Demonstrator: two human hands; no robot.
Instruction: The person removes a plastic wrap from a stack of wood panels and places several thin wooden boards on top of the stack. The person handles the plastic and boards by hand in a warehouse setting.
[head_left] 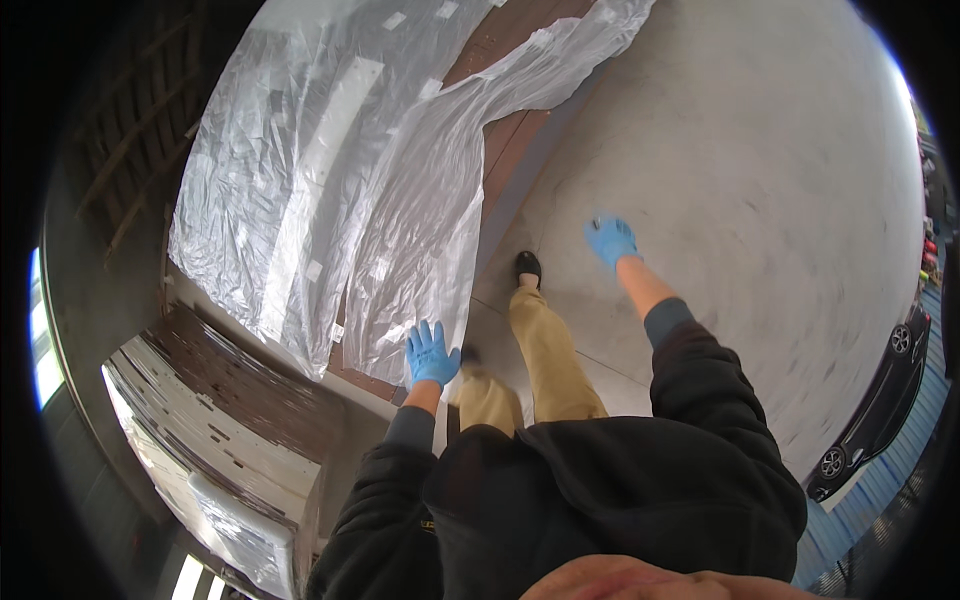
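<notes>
My left hand (431,355), in a blue glove, has its fingers spread over the near corner of a clear plastic sheet (425,215). Whether it presses on the film or hovers just above, I cannot tell. The crumpled sheet drapes over a large stack of brown boards (515,140), which shows bare along the right side. Out to the right, over the floor, my right hand (611,241) is gloved in blue too, with its fingers curled closed. A small dark spot shows at its fingers, but what it is, if anything held, is too small to make out.
Grey concrete floor (740,180) stretches to the right of the stack. At the lower left stands another film-wrapped stack (215,420). A black car (872,410) is at the far right. My shoe (528,265) is beside the stack's edge.
</notes>
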